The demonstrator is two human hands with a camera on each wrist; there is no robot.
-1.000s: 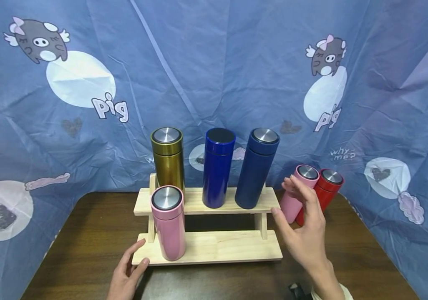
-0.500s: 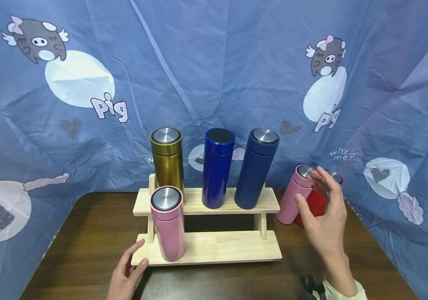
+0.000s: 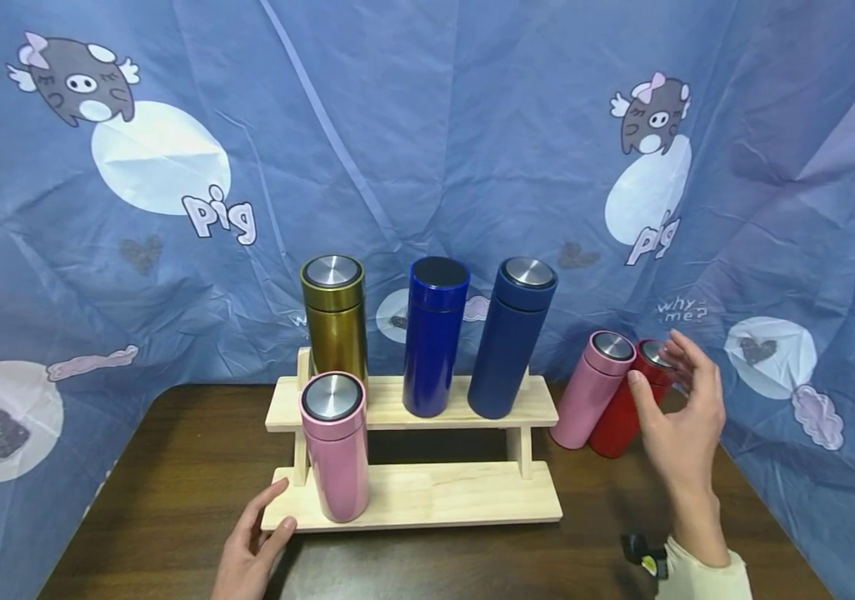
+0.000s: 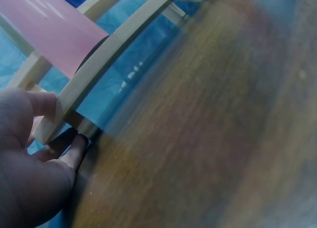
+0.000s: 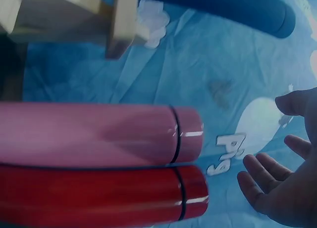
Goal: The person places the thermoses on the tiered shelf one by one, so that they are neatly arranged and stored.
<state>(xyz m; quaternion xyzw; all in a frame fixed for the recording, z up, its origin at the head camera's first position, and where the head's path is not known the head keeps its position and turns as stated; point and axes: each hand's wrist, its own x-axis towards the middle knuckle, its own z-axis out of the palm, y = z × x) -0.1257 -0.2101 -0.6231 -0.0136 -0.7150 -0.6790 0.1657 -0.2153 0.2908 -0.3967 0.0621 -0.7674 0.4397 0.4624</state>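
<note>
My left hand (image 3: pixel 251 542) grips the left end of a two-tier wooden rack (image 3: pixel 465 496) at its lower shelf; in the left wrist view, fingers lie above and below the board's end. A pink thermos (image 3: pixel 337 450) stands upright on that shelf, close to this hand. My right hand (image 3: pixel 686 421) is beside the lid of a red thermos (image 3: pixel 618 417), its fingers spread and slightly bent. In the right wrist view, a gap separates the hand from the red thermos (image 5: pixel 99 196). Another pink thermos (image 3: pixel 585 400) stands against the red one's left side.
On the upper shelf stand a gold thermos (image 3: pixel 336 333), a glossy blue thermos (image 3: pixel 435 342) and a matte navy thermos (image 3: pixel 510 342). The rack rests on a dark wooden table (image 3: pixel 150 492). A blue printed cloth (image 3: pixel 427 125) hangs behind it.
My right hand has moved rightward, from in front of the right pink thermos, past the red thermos, to its right side. My left hand stays on the rack.
</note>
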